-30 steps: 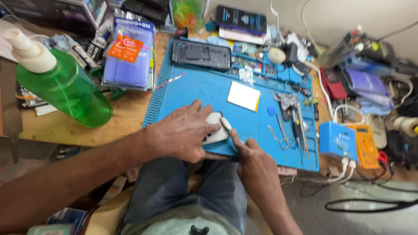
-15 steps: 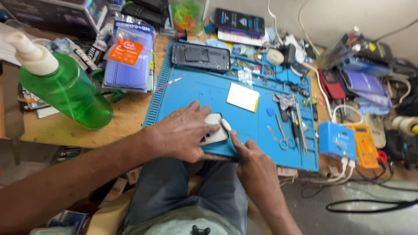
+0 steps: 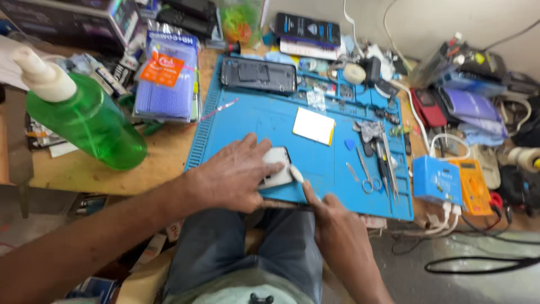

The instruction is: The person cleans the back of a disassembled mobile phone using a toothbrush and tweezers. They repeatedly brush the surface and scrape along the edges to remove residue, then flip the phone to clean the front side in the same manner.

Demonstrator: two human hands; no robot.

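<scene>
The left hand [image 3: 233, 179] lies flat, palm down, over a small white phone [image 3: 277, 173], fingers spread across it and pressing it onto the blue mat [image 3: 264, 121]. The phone sits at the mat's near edge, its right end showing past the fingertips. The right hand [image 3: 332, 222] comes up from below, its fingers drawn together with the forefinger stretched out to the phone's right corner; a pale tip shows at that spot, but whether it is a fingernail or a small tool I cannot tell.

Beyond the left hand's fingers, farther up the mat, lies a white card [image 3: 314, 125] with a yellow edge. Farther still, at the mat's far edge, rests a dark phone frame [image 3: 259, 75]. To the right of the right hand, scissors [image 3: 365, 179] and tweezers [image 3: 388, 160] lie in a row on the mat. Past them, off the mat, stand a blue box [image 3: 437, 180] and an orange meter [image 3: 473, 186]. Well to the left of the left hand, a green bottle [image 3: 90, 121] with a white pump leans on the wooden bench, and beyond it lies a blue packet [image 3: 167, 84].
</scene>
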